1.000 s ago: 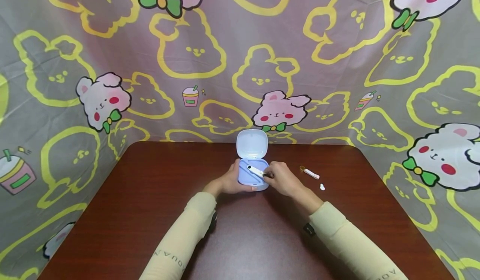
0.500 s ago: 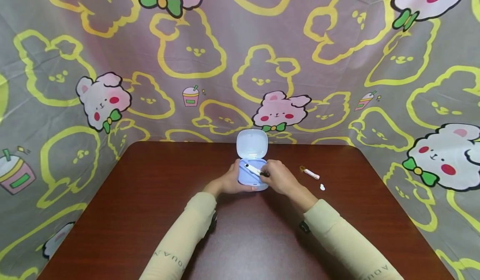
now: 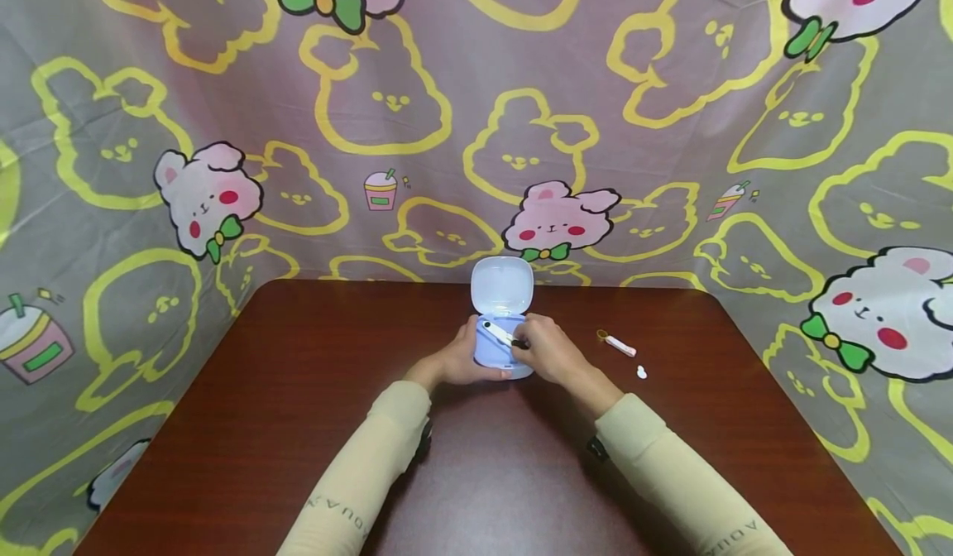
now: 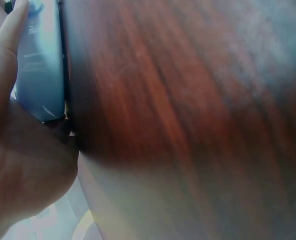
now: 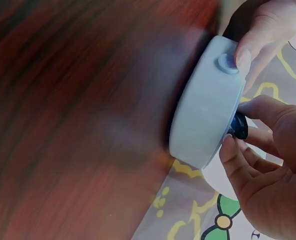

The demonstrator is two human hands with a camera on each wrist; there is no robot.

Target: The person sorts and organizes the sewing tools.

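A light blue hinged case (image 3: 487, 357) stands on the table with its lid (image 3: 502, 285) raised. My left hand (image 3: 456, 357) grips the case from the left side, fingers at its far side and thumb along the front. In the right wrist view that thumb lies beside a round button (image 5: 228, 63) on the case wall (image 5: 203, 110). Over the open tray slants a slim white tool (image 3: 496, 332) with a black dot at its upper end. My right hand (image 3: 549, 351) pinches its dark end piece (image 5: 240, 126) between thumb and fingers, close above the rim.
Right of the case lie a small white stick with a yellow ring (image 3: 620, 346) and a tiny white rounded piece (image 3: 642, 371). The brown table (image 3: 313, 390) is backed by a patterned cloth (image 3: 417, 126) along its far edge and sides.
My right hand has shifted slightly left, and the white tool has moved left and up over the tray with it. My left hand keeps its grip on the case.
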